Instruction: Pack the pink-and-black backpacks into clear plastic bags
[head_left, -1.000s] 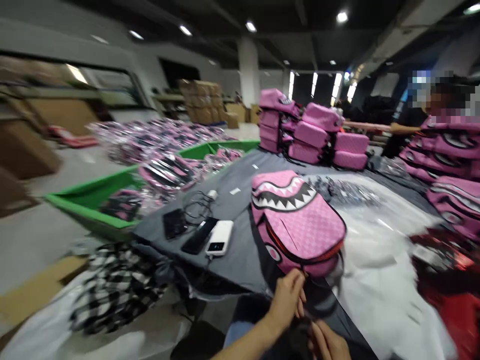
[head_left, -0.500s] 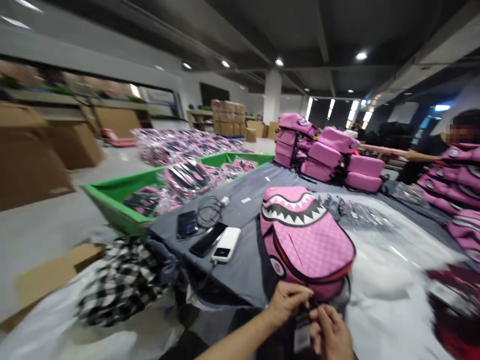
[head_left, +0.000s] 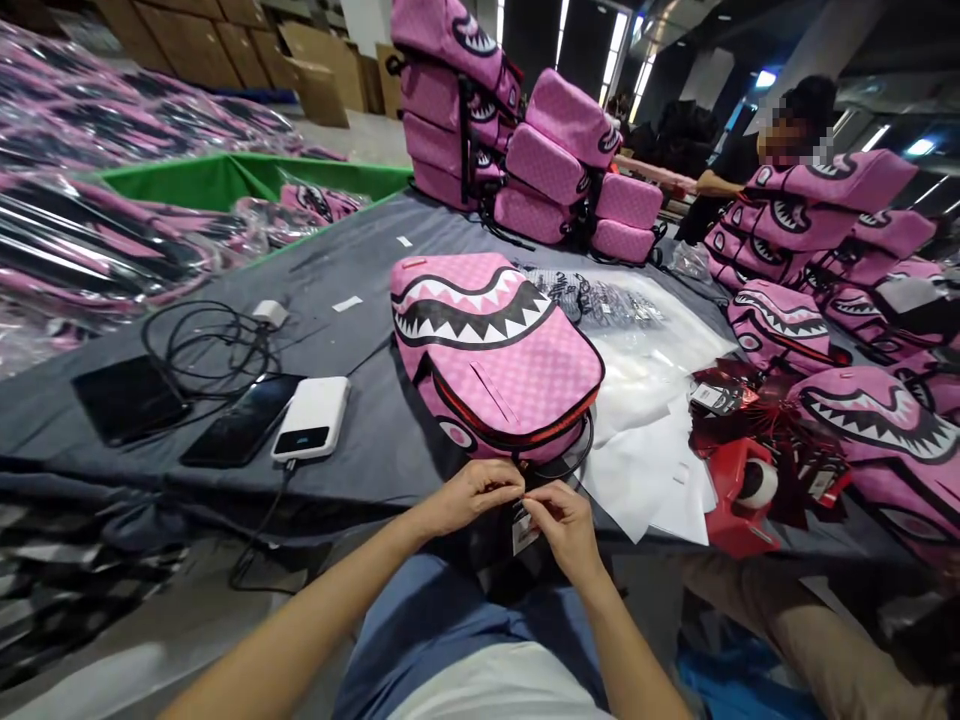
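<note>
A pink checkered backpack (head_left: 495,355) with a shark-mouth print lies flat on the grey table (head_left: 375,440), its bottom end toward me. At the table's near edge, my left hand (head_left: 469,495) and my right hand (head_left: 561,522) meet just below the backpack. Both are pinched together on a small string or loop by the bag's zipper. A dark hang tag with a white label (head_left: 523,528) dangles between the hands. What exactly the fingertips hold is too small to name.
A white power bank (head_left: 311,418), two dark phones (head_left: 241,420) and coiled cables (head_left: 206,350) lie on the left. White plastic sheets (head_left: 645,420), red tags (head_left: 739,410) and a tape roll (head_left: 757,483) lie right. Pink backpacks are stacked behind (head_left: 540,150). Another person (head_left: 739,160) stands far right. A green bin (head_left: 247,175) sits left.
The view has dropped down toward the table. My hands rose from below the edge and came together at the backpack's bottom, with the tag now hanging between them.
</note>
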